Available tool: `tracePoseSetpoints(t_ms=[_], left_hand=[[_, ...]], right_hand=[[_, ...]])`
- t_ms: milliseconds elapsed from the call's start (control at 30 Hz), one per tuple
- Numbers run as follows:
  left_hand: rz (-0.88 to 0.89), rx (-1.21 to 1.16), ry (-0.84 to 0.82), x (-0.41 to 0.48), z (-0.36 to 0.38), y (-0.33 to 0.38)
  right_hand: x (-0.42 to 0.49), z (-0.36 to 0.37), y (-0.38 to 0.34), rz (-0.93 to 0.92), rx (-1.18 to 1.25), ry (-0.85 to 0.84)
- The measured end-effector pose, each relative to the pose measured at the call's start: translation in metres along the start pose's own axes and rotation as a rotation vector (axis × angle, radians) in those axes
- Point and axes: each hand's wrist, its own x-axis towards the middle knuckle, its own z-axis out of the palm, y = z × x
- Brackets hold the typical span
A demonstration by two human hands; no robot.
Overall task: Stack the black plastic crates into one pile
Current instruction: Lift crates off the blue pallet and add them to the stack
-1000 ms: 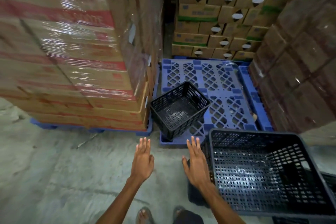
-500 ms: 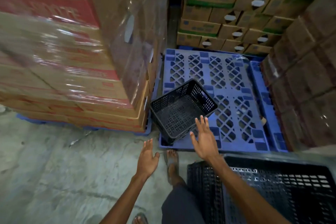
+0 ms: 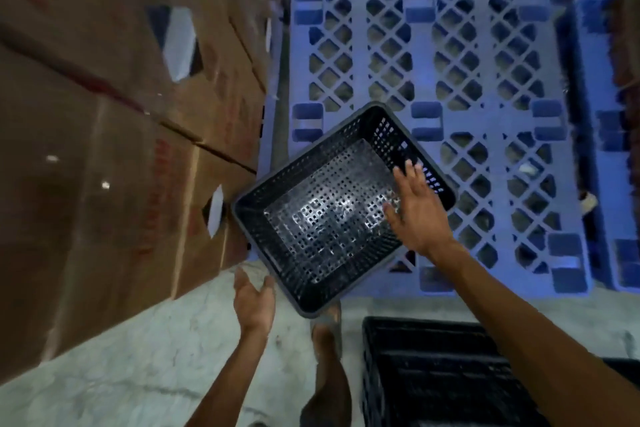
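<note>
A small black perforated crate (image 3: 322, 215) sits skewed on the front left corner of a blue plastic pallet (image 3: 485, 121), overhanging its edge. My right hand (image 3: 415, 215) hovers open above the crate's right rim, fingers spread over the far wall. Just beside the crate's near left corner is my left hand (image 3: 254, 302), open with the palm turned up; whether it touches the crate I cannot tell. A second, larger black crate (image 3: 436, 371) stands on the floor at the bottom right, partly hidden by my right forearm.
Shrink-wrapped cardboard boxes (image 3: 114, 135) tower close on the left. Another blue pallet (image 3: 606, 156) lies at the right edge. My foot (image 3: 327, 326) stands on the grey concrete floor (image 3: 121, 367) between the two crates.
I have stepped closer and leaned over the small crate. Both hands moved forward: the right now over the crate's right rim, the left up to its near corner.
</note>
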Motion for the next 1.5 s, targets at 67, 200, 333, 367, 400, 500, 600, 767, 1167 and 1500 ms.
tracePoseSetpoints(t_ms=[67, 200, 333, 367, 400, 500, 600, 767, 1167, 1500], left_hand=[[-0.067, -0.081, 0.116, 0.029, 0.038, 0.007], [-0.167, -0.151, 0.223, 0.073, 0.089, -0.013], [-0.254, -0.216, 0.225, 0.105, 0.121, -0.042], [-0.263, -0.239, 0.234, 0.108, 0.125, -0.047], [-0.278, -0.262, 0.235, 0.110, 0.128, -0.051], [-0.285, -0.339, 0.216, 0.118, 0.132, -0.053], [-0.243, -0.333, 0.189, 0.121, 0.120, -0.054], [-0.159, -0.351, 0.125, 0.089, 0.073, -0.041], [0.296, -0.486, 0.044, -0.131, -0.098, 0.055], [0.744, -0.503, 0.174, -0.299, -0.269, 0.038]], right_hand=[[0.048, 0.025, 0.029, 0.048, 0.002, 0.011], [0.115, 0.078, 0.076, 0.142, 0.022, 0.068], [0.167, 0.109, 0.107, 0.239, 0.073, 0.141], [0.175, 0.113, 0.114, 0.269, 0.096, 0.145], [0.181, 0.117, 0.123, 0.303, 0.127, 0.158], [0.187, 0.121, 0.141, 0.375, 0.137, 0.179], [0.175, 0.117, 0.135, 0.291, 0.210, 0.148], [0.109, 0.061, 0.128, 0.238, 0.242, 0.278], [-0.190, -0.221, 0.057, 0.264, 0.250, 0.790], [-0.486, -0.306, -0.012, 0.250, 0.336, 1.246]])
